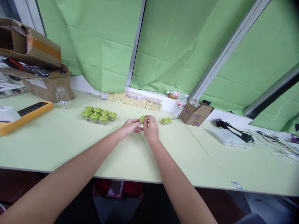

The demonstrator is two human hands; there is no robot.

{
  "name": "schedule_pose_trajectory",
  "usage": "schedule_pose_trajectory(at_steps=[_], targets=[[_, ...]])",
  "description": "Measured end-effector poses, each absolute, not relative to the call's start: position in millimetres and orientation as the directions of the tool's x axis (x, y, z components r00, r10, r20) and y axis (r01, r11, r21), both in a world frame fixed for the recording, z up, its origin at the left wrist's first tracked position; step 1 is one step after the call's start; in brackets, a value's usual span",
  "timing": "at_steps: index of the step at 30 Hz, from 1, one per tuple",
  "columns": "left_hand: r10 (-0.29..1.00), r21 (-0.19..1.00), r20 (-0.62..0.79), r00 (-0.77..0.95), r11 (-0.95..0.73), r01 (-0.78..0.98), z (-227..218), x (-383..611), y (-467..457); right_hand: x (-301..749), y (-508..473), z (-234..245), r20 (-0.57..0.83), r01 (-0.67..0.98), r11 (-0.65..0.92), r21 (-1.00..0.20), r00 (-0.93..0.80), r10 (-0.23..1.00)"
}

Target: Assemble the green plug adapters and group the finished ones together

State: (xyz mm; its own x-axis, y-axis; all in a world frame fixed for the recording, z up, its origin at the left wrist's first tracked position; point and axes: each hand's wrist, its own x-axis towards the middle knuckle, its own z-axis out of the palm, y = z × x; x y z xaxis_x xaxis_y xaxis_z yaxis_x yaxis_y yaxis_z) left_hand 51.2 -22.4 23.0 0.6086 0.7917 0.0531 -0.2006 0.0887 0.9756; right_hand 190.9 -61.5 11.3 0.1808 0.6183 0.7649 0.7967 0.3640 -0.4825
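Over the middle of the table, a small rounded green piece (142, 119) is held between my two hands. My left hand (129, 128) pinches it from the left, its lower fingers stretched out beneath. From the right, my right hand (151, 129) has thumb and fingertips closed at its side, partly hiding it. To the left stands a group of several similar green pieces (94, 117), with pale nubs on top and clear bases below. Two more green pieces (164, 120) sit just right of my right hand.
Several small beige boxes (133, 100) line the wall. Plastic bottles (179, 108) and a cardboard box (196, 113) stand at back right. A glass jar (62, 97), an orange-edged device (28, 116) and stacked cartons (46, 85) occupy the left. Cables (235, 130) lie far right.
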Motion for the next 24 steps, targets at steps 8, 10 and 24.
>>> schedule_pose_trajectory(at_steps=[8,10,24], targets=[[0.856,0.981,0.188,0.481,-0.188,-0.048,24.7,48.2,-17.2,204.8,-64.3,18.6,0.811,0.817,0.370,-0.443,0.189,0.554],[0.830,0.856,0.430,0.355,-0.499,0.130,24.8,41.4,-11.8,210.0,-64.1,18.7,0.811,0.811,0.354,-0.465,0.230,0.537],[0.708,0.529,0.348,0.614,-0.689,0.495,-3.7,31.9,-2.2,200.9,-65.1,17.3,0.795,0.796,0.375,-0.475,0.205,0.571]])
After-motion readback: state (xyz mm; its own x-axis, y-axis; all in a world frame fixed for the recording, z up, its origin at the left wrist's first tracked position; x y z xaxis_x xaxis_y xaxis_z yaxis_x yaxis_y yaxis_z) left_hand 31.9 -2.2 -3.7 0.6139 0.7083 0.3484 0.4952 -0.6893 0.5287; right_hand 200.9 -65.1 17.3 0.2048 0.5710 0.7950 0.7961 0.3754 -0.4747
